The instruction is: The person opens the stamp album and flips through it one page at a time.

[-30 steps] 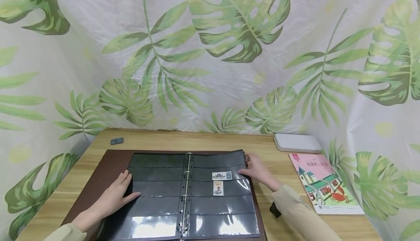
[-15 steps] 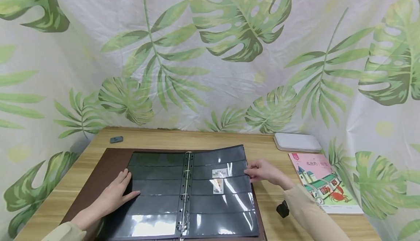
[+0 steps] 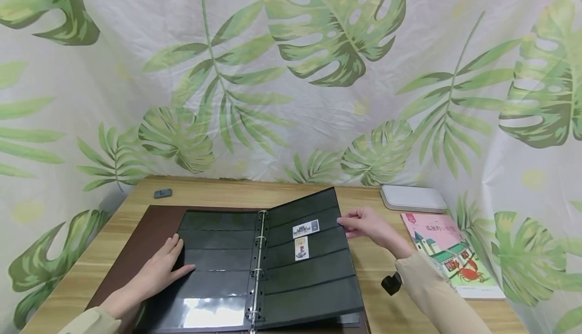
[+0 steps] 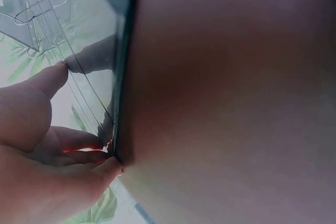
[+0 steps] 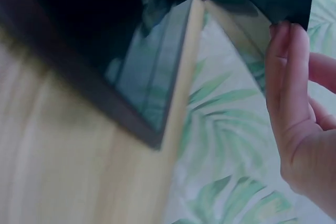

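Note:
A brown ring-binder stamp album lies spread on the wooden table, with black pocket pages on both sides of its metal rings. My right hand pinches the outer edge of the right page, which is lifted and tilted up from the album; the right wrist view shows fingers behind its edge. Two stamps show in that page: a wide one and, just below, a yellowish upright one. My left hand rests with fingers extended on the left page's outer edge.
A pink picture book with a red crab lies at the right, below a white case. A small dark grey object sits at the back left. Leaf-printed cloth hangs behind and around the table.
My right hand has taken hold of the right page's outer edge and raised it, so the page now tilts upward off the album. My left hand has stayed in place.

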{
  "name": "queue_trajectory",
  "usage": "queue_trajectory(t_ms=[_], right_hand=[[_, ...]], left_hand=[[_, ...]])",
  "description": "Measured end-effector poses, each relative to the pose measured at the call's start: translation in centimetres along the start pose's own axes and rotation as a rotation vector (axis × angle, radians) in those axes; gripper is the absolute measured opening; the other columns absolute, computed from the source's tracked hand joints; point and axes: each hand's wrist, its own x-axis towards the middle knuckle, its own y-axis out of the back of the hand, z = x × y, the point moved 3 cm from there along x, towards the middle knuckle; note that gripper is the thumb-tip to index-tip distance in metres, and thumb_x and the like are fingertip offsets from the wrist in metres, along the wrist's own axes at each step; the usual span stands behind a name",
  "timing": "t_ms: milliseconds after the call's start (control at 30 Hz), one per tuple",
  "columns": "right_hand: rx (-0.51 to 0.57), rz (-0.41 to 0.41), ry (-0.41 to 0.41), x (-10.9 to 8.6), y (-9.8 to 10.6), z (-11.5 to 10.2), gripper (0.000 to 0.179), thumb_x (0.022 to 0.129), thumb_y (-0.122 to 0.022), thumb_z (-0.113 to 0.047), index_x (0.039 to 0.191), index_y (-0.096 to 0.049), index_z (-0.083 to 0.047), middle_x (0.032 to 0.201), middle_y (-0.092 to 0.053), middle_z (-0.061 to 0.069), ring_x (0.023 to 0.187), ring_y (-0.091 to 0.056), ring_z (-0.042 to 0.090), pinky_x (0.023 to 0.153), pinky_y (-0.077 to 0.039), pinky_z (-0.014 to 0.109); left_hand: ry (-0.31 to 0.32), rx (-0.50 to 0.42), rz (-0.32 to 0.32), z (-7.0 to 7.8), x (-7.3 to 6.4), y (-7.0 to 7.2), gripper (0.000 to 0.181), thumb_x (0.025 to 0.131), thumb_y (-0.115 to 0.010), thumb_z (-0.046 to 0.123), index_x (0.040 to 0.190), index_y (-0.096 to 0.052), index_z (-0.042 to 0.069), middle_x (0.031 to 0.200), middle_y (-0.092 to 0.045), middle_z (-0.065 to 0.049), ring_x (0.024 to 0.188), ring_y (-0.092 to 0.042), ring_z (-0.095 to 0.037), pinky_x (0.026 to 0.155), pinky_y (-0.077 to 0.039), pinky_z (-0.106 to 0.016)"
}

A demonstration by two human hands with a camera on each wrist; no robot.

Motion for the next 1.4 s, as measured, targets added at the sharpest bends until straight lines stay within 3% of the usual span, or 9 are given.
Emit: queue_trajectory(t_ms=[67,367,733,900,1033,1133,1233,1300,1400], right_hand=[[0.000,0.017,0.003,0.1,-0.2,-0.8,0.030,0.096,-0.064,-0.015,0.110,-0.065,0.011,0.071,-0.056,-0.009,0.066,-0.057,0.001,0.069,-0.059,0.018],[0.007,0.027,0.069,0.4,-0.8,-4.0,0.025,0.096,-0.062,-0.012,0.107,-0.065,0.011,0.066,-0.057,-0.012,0.062,-0.054,-0.001,0.065,-0.058,0.017],[0.001,-0.015,0.105,0.5,-1.6,-6.8,0.042,0.101,-0.057,-0.021,0.129,-0.055,0.009,0.088,-0.056,-0.005,0.072,-0.056,0.003,0.074,-0.057,0.019],[-0.001,-0.041,0.121,0.6,-2.9,-8.8,0.045,0.102,-0.055,-0.024,0.136,-0.053,0.005,0.101,-0.057,-0.002,0.078,-0.056,0.006,0.079,-0.057,0.023],[-0.007,-0.049,0.143,1.1,-4.0,-10.4,0.039,0.102,-0.056,-0.024,0.131,-0.058,0.002,0.091,-0.056,-0.004,0.071,-0.052,0.007,0.076,-0.057,0.025],[-0.013,-0.036,0.167,1.6,-4.6,-11.3,0.034,0.101,-0.057,-0.023,0.126,-0.062,0.000,0.085,-0.055,-0.004,0.070,-0.053,0.008,0.073,-0.057,0.025],[-0.022,-0.023,0.186,2.0,-5.4,-12.0,0.034,0.101,-0.057,-0.022,0.125,-0.063,0.001,0.085,-0.057,-0.004,0.073,-0.055,0.010,0.074,-0.059,0.027],[-0.019,-0.021,0.197,2.2,-6.0,-12.4,0.034,0.101,-0.057,-0.022,0.125,-0.063,0.001,0.087,-0.058,-0.004,0.073,-0.056,0.010,0.074,-0.060,0.027],[0.004,-0.019,0.215,2.6,-6.9,-12.9,0.034,0.100,-0.058,-0.021,0.124,-0.064,0.002,0.088,-0.060,-0.004,0.072,-0.057,0.010,0.073,-0.060,0.028]], left_hand=[[0.004,-0.002,-0.005,0.0,0.0,0.0,0.076,0.085,-0.075,0.031,0.130,-0.048,-0.024,0.142,-0.038,-0.046,0.130,-0.040,-0.061,0.099,-0.044,-0.065],[0.006,0.006,-0.008,0.0,-0.2,0.1,0.077,0.085,-0.075,0.032,0.130,-0.047,-0.024,0.142,-0.038,-0.046,0.130,-0.041,-0.061,0.099,-0.044,-0.065],[0.012,-0.006,-0.020,-0.2,-0.5,0.4,0.078,0.085,-0.075,0.032,0.131,-0.047,-0.024,0.142,-0.037,-0.047,0.130,-0.040,-0.061,0.100,-0.043,-0.066],[0.002,-0.043,-0.050,0.3,0.1,1.5,0.080,0.085,-0.076,0.034,0.131,-0.046,-0.025,0.139,-0.041,-0.047,0.128,-0.043,-0.060,0.098,-0.045,-0.064],[-0.031,-0.124,-0.044,3.4,1.5,3.8,0.074,0.090,-0.072,0.034,0.133,-0.047,-0.021,0.136,-0.049,-0.042,0.124,-0.052,-0.054,0.096,-0.048,-0.061],[-0.074,-0.228,-0.045,7.6,3.0,5.9,0.069,0.095,-0.066,0.036,0.139,-0.047,-0.015,0.133,-0.057,-0.034,0.106,-0.065,-0.044,0.090,-0.053,-0.053],[-0.122,-0.339,-0.058,11.9,4.6,7.8,0.066,0.098,-0.060,0.038,0.143,-0.046,-0.007,0.132,-0.061,-0.026,0.105,-0.067,-0.037,0.090,-0.055,-0.049],[-0.147,-0.425,-0.072,14.3,5.5,8.8,0.064,0.100,-0.058,0.039,0.145,-0.046,-0.004,0.135,-0.061,-0.024,0.107,-0.068,-0.036,0.093,-0.055,-0.047],[-0.180,-0.525,-0.078,17.1,6.5,9.9,0.060,0.101,-0.057,0.037,0.146,-0.046,-0.002,0.144,-0.054,-0.023,0.128,-0.058,-0.039,0.101,-0.052,-0.050]])
